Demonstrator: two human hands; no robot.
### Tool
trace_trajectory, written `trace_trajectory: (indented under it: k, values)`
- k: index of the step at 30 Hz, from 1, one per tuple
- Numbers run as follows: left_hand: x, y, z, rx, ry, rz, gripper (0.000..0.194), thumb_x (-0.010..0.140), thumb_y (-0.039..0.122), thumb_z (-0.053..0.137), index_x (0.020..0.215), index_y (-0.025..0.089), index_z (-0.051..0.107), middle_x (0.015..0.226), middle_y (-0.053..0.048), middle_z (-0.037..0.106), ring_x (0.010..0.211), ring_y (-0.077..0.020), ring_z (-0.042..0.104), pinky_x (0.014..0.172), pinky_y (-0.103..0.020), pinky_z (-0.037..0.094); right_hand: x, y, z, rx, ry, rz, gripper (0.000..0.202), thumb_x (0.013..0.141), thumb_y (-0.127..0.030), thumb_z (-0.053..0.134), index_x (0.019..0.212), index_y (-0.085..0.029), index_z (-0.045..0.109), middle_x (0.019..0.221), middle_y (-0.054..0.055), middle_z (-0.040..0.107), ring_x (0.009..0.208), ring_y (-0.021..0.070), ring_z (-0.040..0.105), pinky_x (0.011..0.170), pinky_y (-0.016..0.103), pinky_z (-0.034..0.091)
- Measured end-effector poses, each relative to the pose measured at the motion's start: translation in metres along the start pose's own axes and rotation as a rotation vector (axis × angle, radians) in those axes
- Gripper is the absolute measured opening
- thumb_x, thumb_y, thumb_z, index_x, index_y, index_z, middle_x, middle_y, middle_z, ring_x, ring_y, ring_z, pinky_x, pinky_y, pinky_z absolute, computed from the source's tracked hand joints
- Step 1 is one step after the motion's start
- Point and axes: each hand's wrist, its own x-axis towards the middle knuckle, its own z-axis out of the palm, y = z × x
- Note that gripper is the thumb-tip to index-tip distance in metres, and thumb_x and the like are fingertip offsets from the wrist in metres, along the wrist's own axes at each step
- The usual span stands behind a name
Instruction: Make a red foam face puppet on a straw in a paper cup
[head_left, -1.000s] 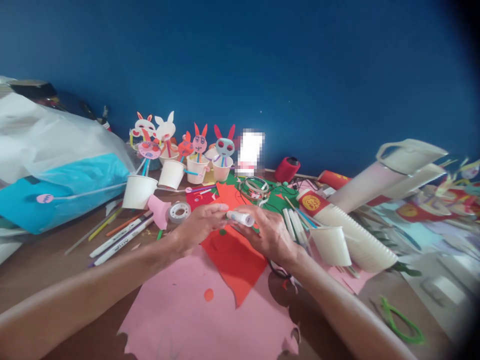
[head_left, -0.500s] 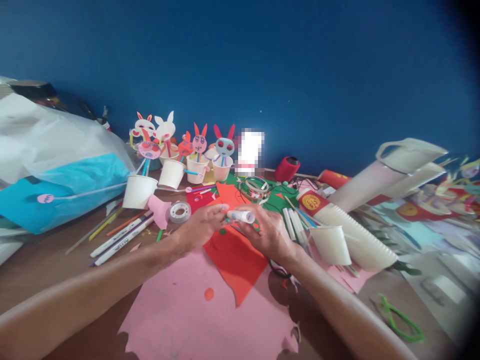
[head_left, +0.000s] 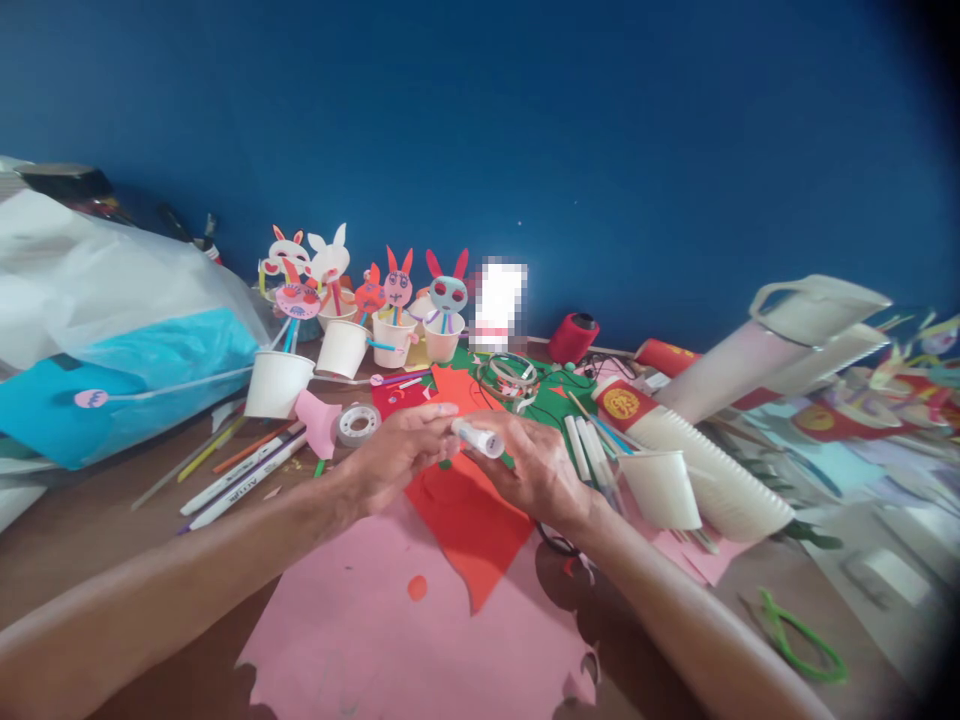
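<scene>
At the far left of the desk [head_left: 112, 540], a blue and whitish plastic bag [head_left: 195, 350] is bulging beside a paper cup [head_left: 276, 385] that is leaning slightly. Pens [head_left: 241, 492] are lying at a slant in front of the cup, and a tape roll [head_left: 358, 425] is resting just beside the left hand [head_left: 397, 450]. The left hand's fingers are bending together near one end of a small white tube [head_left: 481, 440]; whether they are gripping it or something small, I cannot tell. The tube is sitting between the two hands, above an orange-red sheet [head_left: 480, 530] that is overlapping a wide pink sheet [head_left: 420, 640]. The right hand [head_left: 536, 465] is closing its fingers around the tube, its broader end pointing towards the wearer. The tube is looking smooth and slim, so a loose hold or an uneven pull between the hands could be making it slip or roll onto the sheets; any wet content could then be smearing them. The forearms are crossing over the pink sheet, and a low sleeve or wrist could be dragging it and its loose orange disc [head_left: 417, 588]. Further right, a single cup [head_left: 661, 490] is standing near a nested cup stack [head_left: 724, 475] lying on its side; a wide elbow swing could be knocking them. A green looped strip [head_left: 806, 645] is lying nearest the right edge.
</scene>
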Motion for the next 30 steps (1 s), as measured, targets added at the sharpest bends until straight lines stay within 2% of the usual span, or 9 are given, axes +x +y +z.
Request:
trace_trajectory:
  k: [3, 9, 20, 30]
  values:
    - [-0.0001, 0.0013, 0.0014, -0.022, 0.019, 0.001, 0.047, 0.064, 0.006, 0.056, 0.110, 0.014, 0.052, 0.108, -0.008, 0.063, 0.097, -0.0168, 0.058, 0.091, -0.031, 0.038, -0.0007, 0.0007, -0.0004, -0.026, -0.016, -0.014, 0.030, 0.083, -0.017, 0.049, 0.112, -0.019, 0.046, 0.103, 0.010, 0.063, 0.092, 0.0187, 0.061, 0.077, 0.028, 0.049]
    - [-0.0009, 0.0038, 0.0005, -0.035, 0.024, 0.016, 0.043, 0.062, 0.005, 0.057, 0.105, 0.013, 0.057, 0.109, -0.009, 0.063, 0.104, -0.0194, 0.055, 0.094, -0.031, 0.036, 0.0005, 0.0003, -0.0025, -0.061, -0.023, -0.005, 0.030, 0.084, -0.021, 0.049, 0.114, -0.019, 0.045, 0.103, 0.010, 0.064, 0.091, 0.0191, 0.062, 0.079, 0.030, 0.049]
    - [-0.0016, 0.0061, -0.0001, 0.010, 0.004, -0.005, 0.038, 0.064, 0.007, 0.060, 0.101, 0.016, 0.060, 0.112, -0.008, 0.062, 0.108, -0.0212, 0.054, 0.097, -0.034, 0.033, 0.0025, 0.0007, -0.0062, -0.053, 0.014, 0.048, 0.023, 0.084, -0.020, 0.048, 0.107, -0.019, 0.049, 0.098, 0.007, 0.065, 0.087, 0.0173, 0.063, 0.072, 0.027, 0.050]
    - [-0.0002, -0.0016, -0.0007, 0.163, 0.032, 0.089, 0.045, 0.068, 0.015, 0.067, 0.112, 0.018, 0.056, 0.129, -0.010, 0.049, 0.119, -0.0220, 0.044, 0.099, -0.033, 0.033, 0.0005, 0.0005, -0.0049, 0.011, 0.028, 0.143, 0.023, 0.084, -0.022, 0.049, 0.106, -0.021, 0.049, 0.097, 0.006, 0.065, 0.083, 0.0164, 0.063, 0.072, 0.025, 0.048]
